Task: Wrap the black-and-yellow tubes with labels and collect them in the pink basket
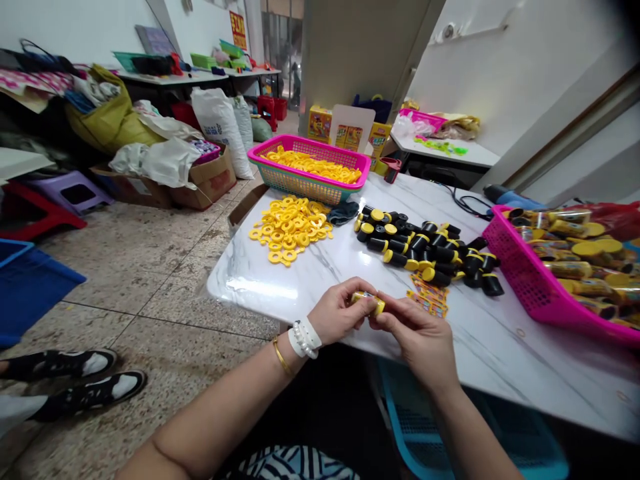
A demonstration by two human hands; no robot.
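Close to the table's near edge, a small yellow tube [379, 306] with a printed wrap sits between both hands. My left hand [343, 310] is closed round it, thumb along its side. The fingertips of my right hand [417, 333] pinch at its right end. Just beyond the right hand lie printed orange stickers [429, 293]. Past them spreads a pile of black tubes with yellow caps [425, 247]. Flat yellow ring-shaped pieces [293, 227] are heaped at the left of the tabletop.
A pink basket [257, 155] of yellow pieces stands at the table's back left. Another pink basket [520, 287], full of wrapped tubes, stands right. A dark cloth [343, 213] lies between the piles. Below the table is a blue basket [415, 460]. Another person's shoes [90, 393] show at left.
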